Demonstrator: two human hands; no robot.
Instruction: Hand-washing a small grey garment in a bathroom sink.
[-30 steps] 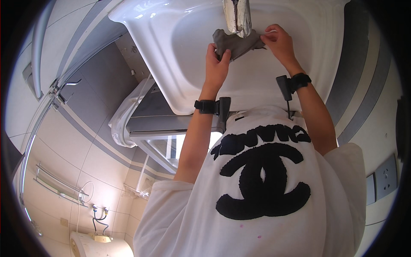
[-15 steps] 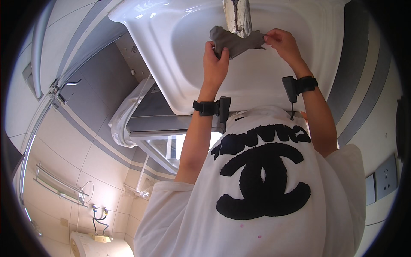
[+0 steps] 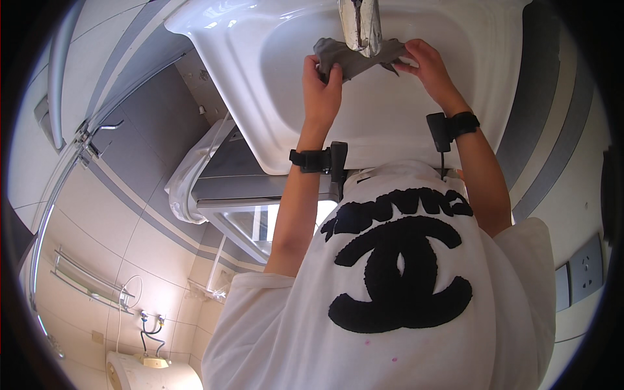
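Note:
A dark grey piece of cloth [image 3: 349, 63], crumpled and limp, stretches between my two hands over the white washbasin [image 3: 396, 130]. Its exact kind cannot be made out. My left hand [image 3: 322, 94] is closed on the cloth's left end, thumb on the near side. At the other end, my right hand [image 3: 427, 70] pinches the cloth's upper right corner between thumb and fingers, and a small dark flap hangs below. The worn metal tap [image 3: 359, 27] reaches over the basin and hides part of the cloth's upper edge.
Black straps with small devices circle both my wrists. Left of the basin stands a grey-topped appliance [image 3: 237, 188] with white plastic beside it. A curved metal rail [image 3: 55, 195] runs along the far left. A socket plate [image 3: 587, 272] is on the right wall.
My left hand has shifted slightly left and my right hand slightly up. The cloth is a little more spread, and its loose flap now hangs beneath my right fingers.

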